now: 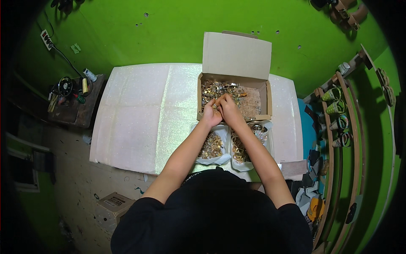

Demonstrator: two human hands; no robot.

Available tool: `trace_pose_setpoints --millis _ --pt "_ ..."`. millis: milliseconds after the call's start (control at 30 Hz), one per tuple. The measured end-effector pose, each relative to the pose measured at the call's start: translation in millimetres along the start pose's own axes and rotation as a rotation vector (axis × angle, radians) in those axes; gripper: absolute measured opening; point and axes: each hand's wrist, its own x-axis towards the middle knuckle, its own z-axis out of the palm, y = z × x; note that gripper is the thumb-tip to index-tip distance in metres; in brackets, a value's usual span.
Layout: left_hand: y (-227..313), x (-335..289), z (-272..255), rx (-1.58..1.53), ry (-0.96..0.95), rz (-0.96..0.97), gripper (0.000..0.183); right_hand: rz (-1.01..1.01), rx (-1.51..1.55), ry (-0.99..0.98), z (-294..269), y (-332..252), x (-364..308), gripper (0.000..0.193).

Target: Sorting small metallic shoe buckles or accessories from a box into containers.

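Both hands meet over the front of an open cardboard box (264, 95) with its lid raised. Small gold and silver metal pieces (213, 88) lie heaped in its left part. My left hand (211, 115) is curled with the palm turned inward, its fingertips near the other hand's. Bent fingers of my right hand (229, 111) pinch together just above it. Whatever lies between the fingers is too small to make out. Below my wrists stand two bag-lined trays: the left tray (224, 158) has small gold and silver pieces, the right tray (245, 166) larger gold and silver hardware.
The box and trays stand on a pale glittery table (131, 118). A striped pad (294, 168) lies at its right front corner. Wooden racks with sandals (337, 107) line the right wall. A small side table (91, 101) with spools stands left; a carton (114, 207) is on the floor.
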Motion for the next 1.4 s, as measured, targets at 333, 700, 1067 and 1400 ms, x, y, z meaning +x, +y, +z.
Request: trace_pose_setpoints --millis 333,700,1067,1400 --pt "-3 -5 14 0.042 0.001 0.032 0.045 0.428 0.490 0.061 6 19 2 0.009" --pt "1 -5 8 0.135 -0.165 0.017 0.048 0.856 1.301 -0.079 -19 -11 -6 0.011" --pt "-2 -12 20 -0.099 -0.078 0.042 0.047 0.702 0.822 -0.512 -26 -13 -54 0.014" --pt "-4 -16 25 -0.065 -0.026 0.042 0.046 0.350 0.369 -0.265 -40 -4 -28 0.021"
